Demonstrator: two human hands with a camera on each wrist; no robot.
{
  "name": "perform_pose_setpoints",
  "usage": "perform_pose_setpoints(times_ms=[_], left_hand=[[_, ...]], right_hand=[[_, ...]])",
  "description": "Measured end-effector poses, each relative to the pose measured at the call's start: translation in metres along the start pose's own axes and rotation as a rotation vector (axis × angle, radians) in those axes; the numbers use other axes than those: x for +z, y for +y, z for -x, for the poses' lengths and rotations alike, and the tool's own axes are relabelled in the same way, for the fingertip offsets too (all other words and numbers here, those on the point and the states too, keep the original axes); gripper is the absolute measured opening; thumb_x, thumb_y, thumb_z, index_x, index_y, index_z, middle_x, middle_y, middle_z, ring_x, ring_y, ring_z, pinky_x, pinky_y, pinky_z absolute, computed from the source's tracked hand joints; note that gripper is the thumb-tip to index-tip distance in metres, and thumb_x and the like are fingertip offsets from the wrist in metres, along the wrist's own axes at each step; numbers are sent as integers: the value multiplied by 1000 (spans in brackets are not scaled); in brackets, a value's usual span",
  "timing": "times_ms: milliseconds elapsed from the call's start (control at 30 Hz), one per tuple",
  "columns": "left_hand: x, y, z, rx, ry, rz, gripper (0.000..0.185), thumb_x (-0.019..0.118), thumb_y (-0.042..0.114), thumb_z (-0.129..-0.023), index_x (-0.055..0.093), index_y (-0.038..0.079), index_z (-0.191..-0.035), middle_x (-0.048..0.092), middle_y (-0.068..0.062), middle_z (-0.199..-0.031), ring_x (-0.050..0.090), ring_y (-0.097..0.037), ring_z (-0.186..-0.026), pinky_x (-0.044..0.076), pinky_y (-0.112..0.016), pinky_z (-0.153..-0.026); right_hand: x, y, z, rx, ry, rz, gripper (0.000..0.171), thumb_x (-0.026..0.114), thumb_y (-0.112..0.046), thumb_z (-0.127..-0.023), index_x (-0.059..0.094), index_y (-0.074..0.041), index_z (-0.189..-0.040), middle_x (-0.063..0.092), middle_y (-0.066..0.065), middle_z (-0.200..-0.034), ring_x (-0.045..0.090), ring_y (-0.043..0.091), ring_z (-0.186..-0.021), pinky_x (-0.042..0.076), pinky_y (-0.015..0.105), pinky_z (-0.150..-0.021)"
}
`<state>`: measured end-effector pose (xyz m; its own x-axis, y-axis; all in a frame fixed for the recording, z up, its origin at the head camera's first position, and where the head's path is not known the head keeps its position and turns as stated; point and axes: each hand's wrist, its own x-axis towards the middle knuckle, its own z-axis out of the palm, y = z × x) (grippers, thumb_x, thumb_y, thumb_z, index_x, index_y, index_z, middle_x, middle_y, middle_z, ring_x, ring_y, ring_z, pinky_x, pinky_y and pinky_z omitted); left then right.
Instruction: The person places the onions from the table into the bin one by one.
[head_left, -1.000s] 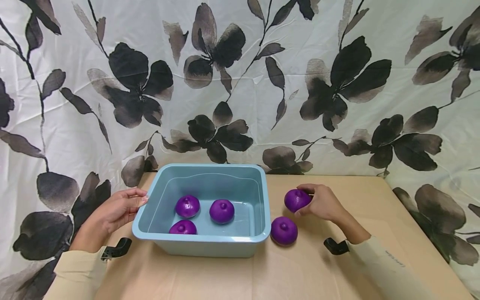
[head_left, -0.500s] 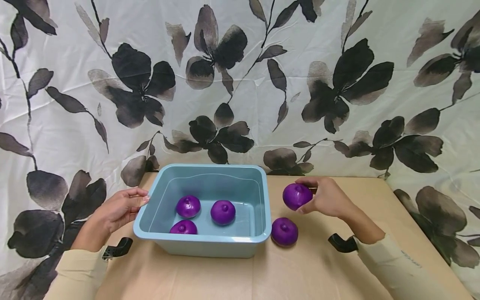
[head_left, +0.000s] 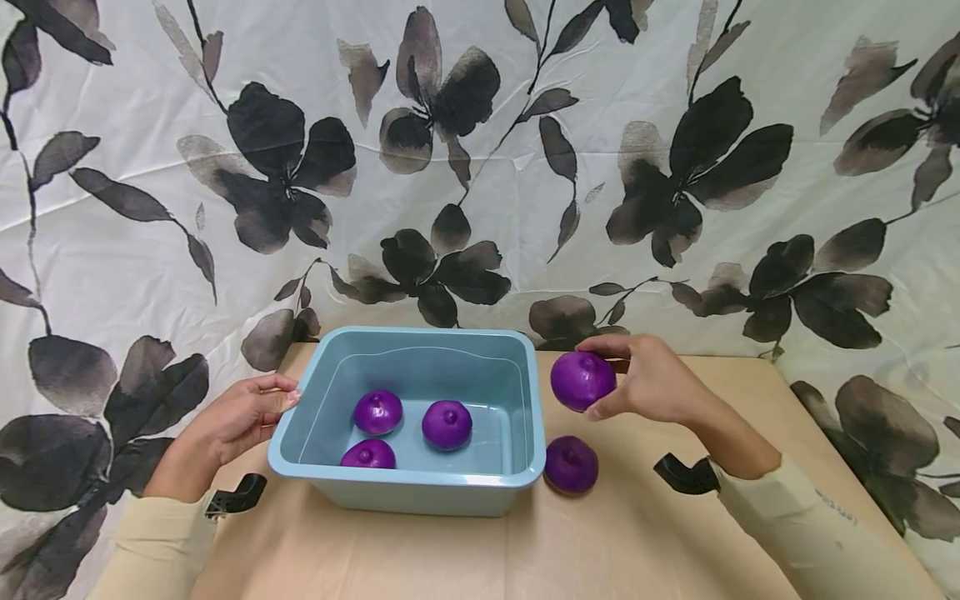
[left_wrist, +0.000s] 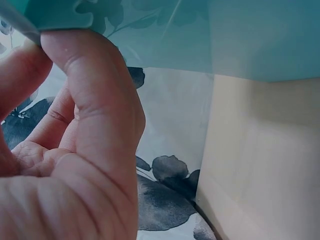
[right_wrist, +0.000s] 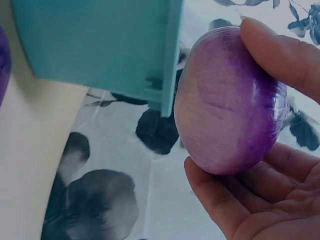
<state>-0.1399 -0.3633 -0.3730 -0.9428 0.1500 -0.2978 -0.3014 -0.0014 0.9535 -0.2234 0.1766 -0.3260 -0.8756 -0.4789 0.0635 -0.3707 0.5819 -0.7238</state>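
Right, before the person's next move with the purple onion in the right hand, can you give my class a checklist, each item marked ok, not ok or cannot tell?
1. Onion held: ok. The right hand grips the held onion between thumb and fingers.
2. Onion off the table: ok, it is held up.
3. Grip tight enough: cannot tell; pictures show no force.
4. Tub steadied: ok. The left hand pinches the rim of the blue tub.
5. Room inside: ok. Three onions lie left and centre; bare floor shows at the right.
6. Onion above the tub: not ok, it is outside the right rim.
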Motion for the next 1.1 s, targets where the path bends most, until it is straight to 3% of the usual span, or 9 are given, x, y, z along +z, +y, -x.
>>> perform_pose_setpoints(times_ms=[300, 633, 867, 1100], left_hand=[[2, -2, 3, 7, -2, 0, 19, 60, 7, -104, 71, 21, -99, 73, 6, -91, 72, -7, -81, 62, -25, -75], [8, -6, 9, 11, 22, -4, 17, 61, 7, -104, 71, 20, -98, 73, 6, -91, 72, -8, -80, 62, -26, -76], [9, -7, 11, 16, 36, -9, 18, 61, 8, -104, 71, 21, -98, 72, 6, -91, 71, -8, -80, 62, -25, -76], [9, -10, 11, 21, 32, -9, 17, 59, 8, -104, 69, 20, -100, 73, 6, -91, 72, -7, -80, 62, -25, -76]], right_hand=[[6, -26, -11, -80, -59, -6, 78, 97, -10, -63, 64, -6, -134, 72, 12, -123, 71, 26, -106, 62, 32, -85], [20, -50, -28, -181, -176, 1, 87, 94, -13, -66, 57, -1, -143, 70, 12, -130, 69, 27, -111, 63, 36, -90], [30, -68, -42, -261, -211, 66, 87, 95, -17, -64, 58, -4, -142, 67, 11, -134, 67, 28, -114, 62, 39, -91], [44, -80, -58, -297, -280, 55, 83, 94, -17, -64, 60, -9, -139, 68, 6, -131, 65, 23, -116, 60, 37, -94]])
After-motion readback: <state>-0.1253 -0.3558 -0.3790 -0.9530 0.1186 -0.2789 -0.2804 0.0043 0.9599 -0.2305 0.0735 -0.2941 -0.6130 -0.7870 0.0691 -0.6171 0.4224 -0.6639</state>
